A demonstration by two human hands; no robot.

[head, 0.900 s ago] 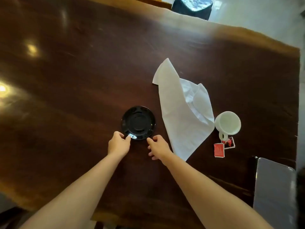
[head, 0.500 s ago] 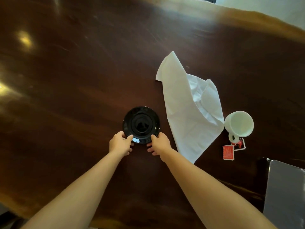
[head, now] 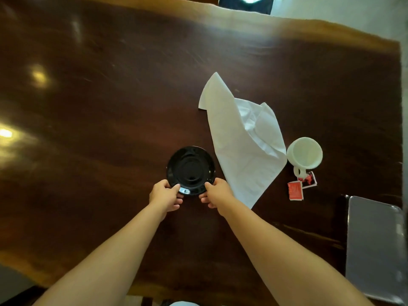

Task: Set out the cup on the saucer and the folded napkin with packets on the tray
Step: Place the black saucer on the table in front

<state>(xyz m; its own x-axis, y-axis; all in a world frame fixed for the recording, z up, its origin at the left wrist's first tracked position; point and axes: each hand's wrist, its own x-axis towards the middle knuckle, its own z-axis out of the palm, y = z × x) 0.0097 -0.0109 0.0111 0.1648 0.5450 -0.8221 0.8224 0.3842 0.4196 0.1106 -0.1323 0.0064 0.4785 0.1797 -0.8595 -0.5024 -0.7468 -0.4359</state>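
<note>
Saucer (head: 190,170) now gripped at near rim by both hands, left hand (head: 165,194), right hand (head: 217,191), fingers clamped tighter

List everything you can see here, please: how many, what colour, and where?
table: one, dark brown wood, under everything
saucer: one, black, centre, near edge gripped
napkin: one, white, rumpled, right of the saucer
cup: one, white, empty, right of the napkin
packets: two, red and white, just below the cup
tray: one, grey, bottom right
left hand: one, on the saucer's near-left rim
right hand: one, on the saucer's near-right rim
</note>
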